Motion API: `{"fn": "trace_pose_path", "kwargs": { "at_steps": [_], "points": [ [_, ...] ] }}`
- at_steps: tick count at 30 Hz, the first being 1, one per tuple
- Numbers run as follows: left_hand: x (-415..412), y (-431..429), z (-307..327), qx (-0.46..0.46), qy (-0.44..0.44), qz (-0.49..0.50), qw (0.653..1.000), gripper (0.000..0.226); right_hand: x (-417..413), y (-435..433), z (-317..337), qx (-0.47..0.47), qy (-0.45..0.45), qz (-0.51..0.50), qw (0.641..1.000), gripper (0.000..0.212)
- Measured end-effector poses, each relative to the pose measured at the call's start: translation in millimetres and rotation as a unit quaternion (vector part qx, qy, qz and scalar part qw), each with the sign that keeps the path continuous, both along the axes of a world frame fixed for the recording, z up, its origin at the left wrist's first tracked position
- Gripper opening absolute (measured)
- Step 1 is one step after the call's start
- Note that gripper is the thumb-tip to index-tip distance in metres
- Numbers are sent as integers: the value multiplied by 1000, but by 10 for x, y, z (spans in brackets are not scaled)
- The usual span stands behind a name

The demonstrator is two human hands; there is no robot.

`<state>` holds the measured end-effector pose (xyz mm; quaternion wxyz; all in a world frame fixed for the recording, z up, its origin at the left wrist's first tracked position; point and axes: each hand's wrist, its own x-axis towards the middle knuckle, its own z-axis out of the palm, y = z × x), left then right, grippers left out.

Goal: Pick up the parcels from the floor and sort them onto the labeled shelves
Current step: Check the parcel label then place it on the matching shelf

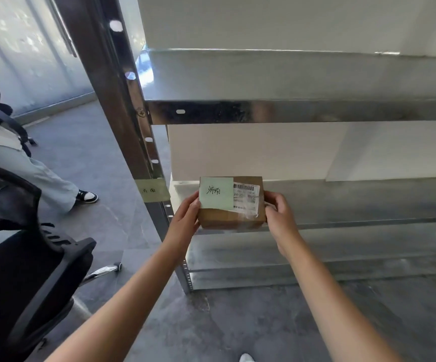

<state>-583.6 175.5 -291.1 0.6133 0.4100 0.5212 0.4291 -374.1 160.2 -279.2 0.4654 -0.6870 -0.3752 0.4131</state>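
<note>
Head view: metal shelving unit (300, 112) filled most of frame, grey floor (237, 322) below, black office chair (29, 257) at left. Brown cardboard parcel (231, 218) was held at front edge of a lower shelf (355, 205), whether resting on it, can't tell. Left hand (185, 218) clamped parcel's left side, right hand (281, 218) curled round its right side. Green sticky note (216, 192) with handwriting sat on top, beside white shipping label (247, 197). Similar handwritten tag (152, 190) on shelf upright.

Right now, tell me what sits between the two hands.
Head view: the brown parcel, gripped between the left hand and the right hand, with a green note on top.
</note>
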Motion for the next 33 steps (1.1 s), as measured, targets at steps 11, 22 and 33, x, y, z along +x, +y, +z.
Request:
{"fn": "trace_pose_path", "kwargs": {
  "at_steps": [11, 22, 33],
  "points": [
    [112, 318, -232, -31, -7, 17, 999, 32, 125, 456, -219, -43, 35, 14, 998, 28],
    [222, 447, -363, -25, 40, -5, 999, 35, 160, 664, -366, -62, 35, 18, 997, 31],
    [237, 532, -419, -29, 45, -12, 999, 29, 174, 750, -463, -65, 30, 25, 997, 30]
  ]
}}
